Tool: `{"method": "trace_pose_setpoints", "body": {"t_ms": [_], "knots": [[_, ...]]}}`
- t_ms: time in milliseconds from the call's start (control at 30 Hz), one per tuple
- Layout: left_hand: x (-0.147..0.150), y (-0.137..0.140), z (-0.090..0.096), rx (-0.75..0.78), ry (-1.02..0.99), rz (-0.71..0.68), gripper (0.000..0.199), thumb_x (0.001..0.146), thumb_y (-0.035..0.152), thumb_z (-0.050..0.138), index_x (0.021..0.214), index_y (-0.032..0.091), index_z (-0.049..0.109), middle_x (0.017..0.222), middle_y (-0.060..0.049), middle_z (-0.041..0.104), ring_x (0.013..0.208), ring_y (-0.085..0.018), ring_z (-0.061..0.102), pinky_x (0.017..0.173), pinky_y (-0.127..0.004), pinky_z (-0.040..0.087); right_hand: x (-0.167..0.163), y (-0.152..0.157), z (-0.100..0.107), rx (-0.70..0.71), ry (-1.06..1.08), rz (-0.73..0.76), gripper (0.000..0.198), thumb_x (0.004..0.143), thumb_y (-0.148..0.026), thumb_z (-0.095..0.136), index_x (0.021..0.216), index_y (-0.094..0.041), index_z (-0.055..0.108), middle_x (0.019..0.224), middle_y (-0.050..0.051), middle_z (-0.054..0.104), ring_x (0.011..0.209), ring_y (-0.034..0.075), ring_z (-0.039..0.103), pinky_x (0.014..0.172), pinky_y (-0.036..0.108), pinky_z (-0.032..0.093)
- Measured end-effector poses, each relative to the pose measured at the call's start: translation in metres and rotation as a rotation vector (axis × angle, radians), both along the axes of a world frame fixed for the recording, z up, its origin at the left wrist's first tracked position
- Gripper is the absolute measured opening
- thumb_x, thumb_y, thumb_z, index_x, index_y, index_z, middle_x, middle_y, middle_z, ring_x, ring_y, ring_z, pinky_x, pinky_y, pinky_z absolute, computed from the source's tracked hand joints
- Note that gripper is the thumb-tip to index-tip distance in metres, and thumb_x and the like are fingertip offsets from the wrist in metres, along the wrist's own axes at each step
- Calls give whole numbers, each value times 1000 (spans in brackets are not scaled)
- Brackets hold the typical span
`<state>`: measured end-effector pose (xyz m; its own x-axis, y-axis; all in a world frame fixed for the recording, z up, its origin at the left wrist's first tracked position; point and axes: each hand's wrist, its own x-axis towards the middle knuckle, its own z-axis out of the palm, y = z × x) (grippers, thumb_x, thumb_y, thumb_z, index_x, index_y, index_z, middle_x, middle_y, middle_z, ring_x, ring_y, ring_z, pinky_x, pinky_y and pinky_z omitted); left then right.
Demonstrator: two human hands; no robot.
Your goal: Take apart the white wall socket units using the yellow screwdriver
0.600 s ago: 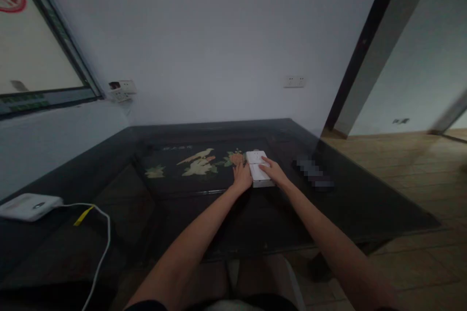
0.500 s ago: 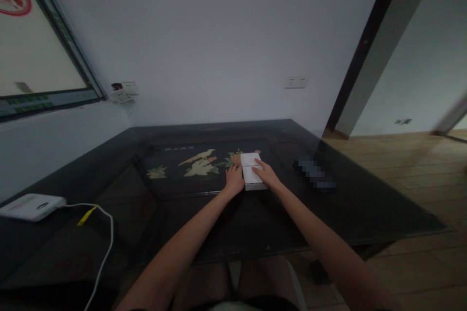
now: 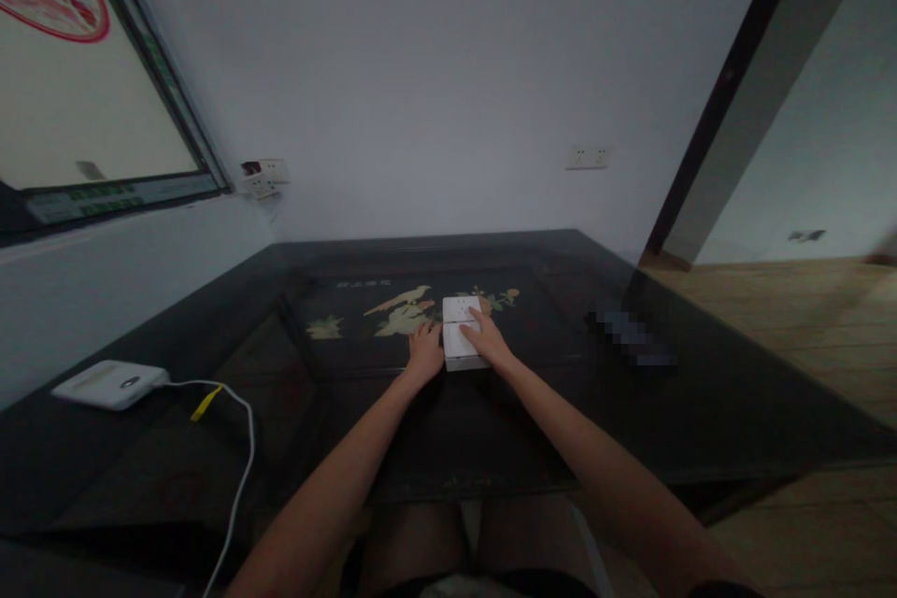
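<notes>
A white box-shaped item sits on the dark table, made of two parts one behind the other. The far part is a white plate with small dark slots, like a socket panel; the near part has a plain top. My right hand grips the right side, thumb laid over the top and the other fingers hidden behind the edge. Against the left side rests my left hand, its fingers stretched forward and spread on the table.
The dark glossy table bears a bird-and-flower picture. A white device with a white cable and yellow tag lies left. A blurred-out dark object lies right. Wall sockets are behind.
Both hands and the white item have shifted left over the table picture, uncovering flowers on the right. My view has turned slightly left.
</notes>
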<state>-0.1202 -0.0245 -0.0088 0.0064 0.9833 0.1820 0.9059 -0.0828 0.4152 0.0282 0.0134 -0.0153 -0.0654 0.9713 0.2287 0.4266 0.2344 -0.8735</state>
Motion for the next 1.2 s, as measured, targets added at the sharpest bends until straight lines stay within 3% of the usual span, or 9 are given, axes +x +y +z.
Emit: {"method": "trace_pose_setpoints", "body": {"t_ms": [133,233,333,467,600,800,1033,1133,1200], "knots": [[-6,-3,14,37,-37,-16,66,73,0,45,137,15,44,142,-14,46,133,-28,39,110,-44,29,12,-2,6,11,30,40,47,79,-29,61,124,-15,58,133,14,56,126,26,49,107,42,34],[-16,-16,33,134,-87,-52,76,70,-2,41,142,20,36,147,-7,41,135,-24,35,112,-42,27,33,-6,14,43,68,64,44,80,-31,61,121,-19,59,131,11,58,124,24,50,107,41,35],[-16,-43,49,267,-212,-373,68,77,2,38,143,19,35,145,-8,43,133,-23,37,112,-42,28,61,-14,19,63,108,73,37,81,-37,57,112,-18,64,120,11,64,115,23,57,101,41,41],[-2,-82,50,131,-249,-829,56,87,8,38,140,23,40,139,-8,50,129,-20,43,111,-37,31,92,-22,19,62,135,69,33,80,-42,55,98,-17,68,102,9,71,95,23,64,83,37,50],[9,-96,37,5,-205,-1046,52,87,4,40,134,26,48,138,-4,52,127,-16,47,108,-34,36,99,-22,17,70,120,67,27,76,-39,58,89,-18,69,93,8,72,88,22,65,77,34,51],[6,-89,29,-51,-177,-1087,47,89,3,42,128,27,53,139,-2,52,127,-15,48,108,-35,37,88,-27,17,94,77,134,23,77,-36,59,86,-18,70,90,6,72,86,21,65,82,35,49],[6,-90,34,22,-159,-1063,38,87,12,53,122,24,59,136,-6,55,124,-20,51,106,-36,39,81,-39,24,120,43,222,22,79,-33,61,94,-17,67,94,7,70,89,20,65,87,36,48],[4,-85,37,160,-286,-947,29,90,18,52,118,23,61,123,-7,62,115,-19,56,102,-34,42,79,-41,24,133,53,265,27,76,-31,66,99,-18,65,100,8,68,94,20,63,89,38,49],[0,-76,35,311,-376,-752,26,91,20,50,114,22,62,116,-8,63,112,-20,56,101,-36,42,79,-41,22,106,74,295,37,72,-31,71,105,-19,62,108,9,66,100,22,62,87,39,51]]}}
